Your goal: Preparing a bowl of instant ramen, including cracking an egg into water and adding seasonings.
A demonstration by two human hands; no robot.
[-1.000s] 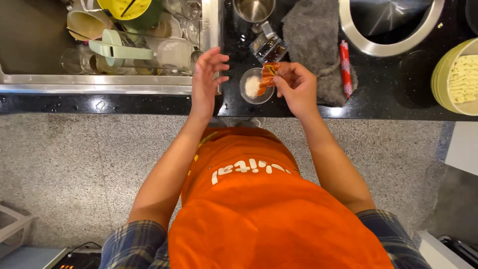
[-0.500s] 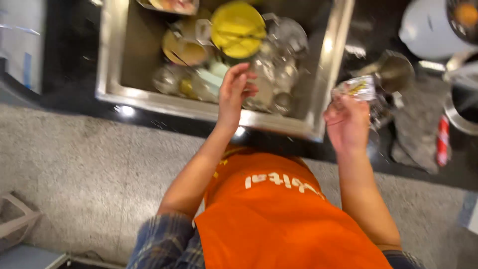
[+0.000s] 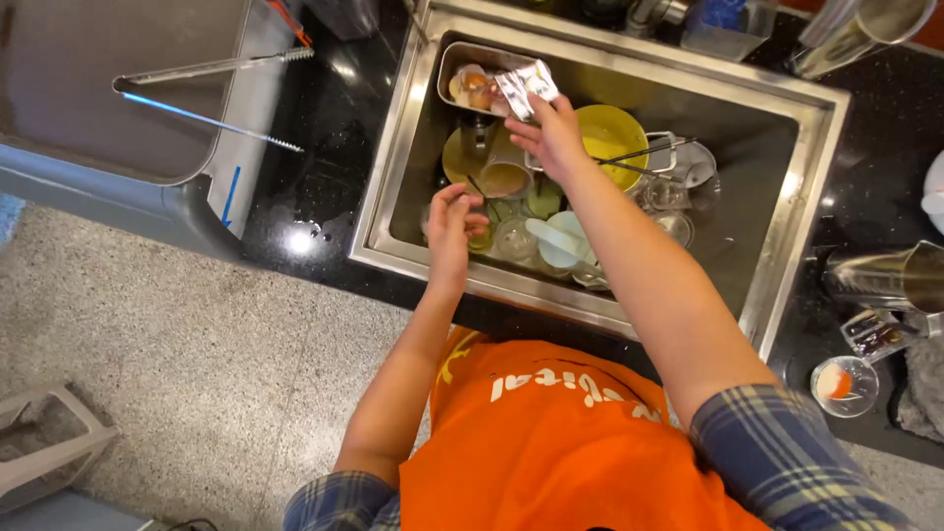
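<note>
My right hand reaches over the steel sink and pinches a small silvery foil packet. The packet hangs above a small metal tray of scraps at the sink's back left corner. My left hand hovers over the sink's near left side with its fingers loosely curled and holds nothing. Below both hands lie a yellow bowl, several glasses, cups and a pale green lid.
A grey bin with long metal tongs across its top stands left of the sink. On the black counter at the right are a steel cup and a small glass with orange sauce. Speckled floor lies below.
The view has swung left from the counter to the sink. My right hand has carried the packet from beside the small glass to the sink's back left corner. My left hand has dropped lower.
</note>
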